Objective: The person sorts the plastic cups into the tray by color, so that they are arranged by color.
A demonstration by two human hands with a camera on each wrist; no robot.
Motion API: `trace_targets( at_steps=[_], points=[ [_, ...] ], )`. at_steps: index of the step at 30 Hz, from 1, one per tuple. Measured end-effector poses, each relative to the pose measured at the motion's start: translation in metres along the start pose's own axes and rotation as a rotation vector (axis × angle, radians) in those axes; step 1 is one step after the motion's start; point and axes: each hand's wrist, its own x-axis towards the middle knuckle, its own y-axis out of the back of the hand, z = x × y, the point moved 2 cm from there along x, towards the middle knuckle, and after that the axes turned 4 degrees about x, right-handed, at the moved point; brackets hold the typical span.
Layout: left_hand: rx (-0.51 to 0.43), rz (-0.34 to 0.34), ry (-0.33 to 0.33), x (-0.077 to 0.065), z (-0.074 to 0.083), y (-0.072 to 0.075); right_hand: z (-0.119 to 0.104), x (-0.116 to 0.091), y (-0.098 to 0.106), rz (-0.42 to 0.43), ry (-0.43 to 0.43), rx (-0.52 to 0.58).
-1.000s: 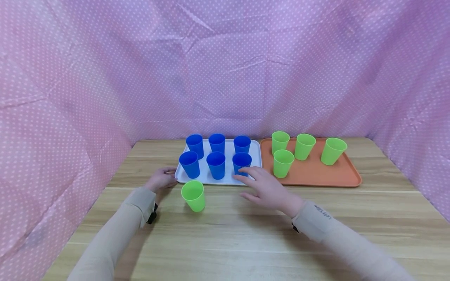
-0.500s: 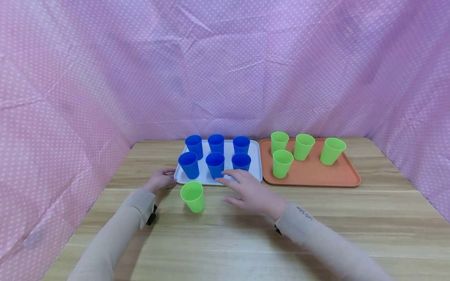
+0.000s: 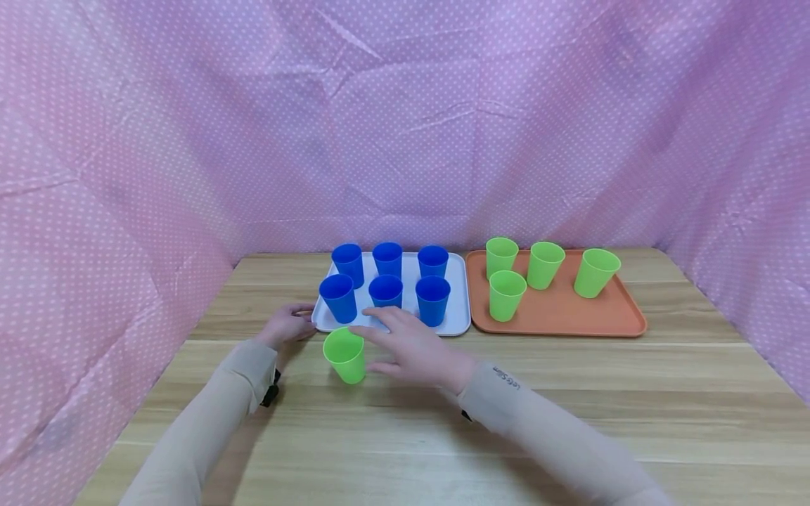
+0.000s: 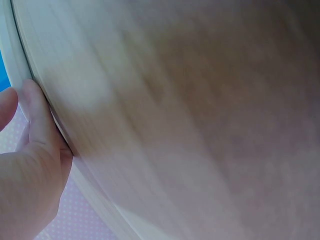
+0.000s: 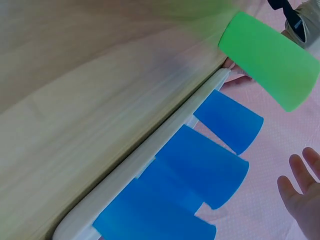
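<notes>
At the left end of the white tray [image 3: 410, 266], my left hand [image 3: 290, 326] holds the rim; its thumb and a finger [image 4: 41, 117] meet the edge in the left wrist view. My right hand [image 3: 414, 349] reaches leftward with spread fingers and nothing in it. Its fingertips come right up to a lone upright green cup [image 3: 345, 358] on the table in front of the tray. In the right wrist view, the green cup [image 5: 272, 60] appears apart from the open right hand [image 5: 306, 197]. Several blue cups [image 3: 338, 302] stand upright in two rows on the white tray.
An orange tray [image 3: 569, 315] lies right beside the white one. Several upright green cups [image 3: 506, 299] stand on its left and back parts. The wooden table [image 3: 354, 450] ends at a pink dotted cloth [image 3: 405, 140] hung behind and at the sides.
My right hand has moved left, from in front of the right blue cup to the lone green cup. My left hand stays at the tray's rim.
</notes>
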Motion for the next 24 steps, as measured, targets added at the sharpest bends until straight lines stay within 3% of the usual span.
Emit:
trace_targets(
  at_steps=[9,24],
  points=[
    [-0.045,-0.018,-0.011,0.001,0.000,0.000,-0.009,0.017,-0.009,-0.064,0.018,-0.070],
    [-0.012,-0.032,0.031,0.000,0.000,0.001,-0.018,0.030,-0.027,-0.063,0.110,-0.134]
  ],
)
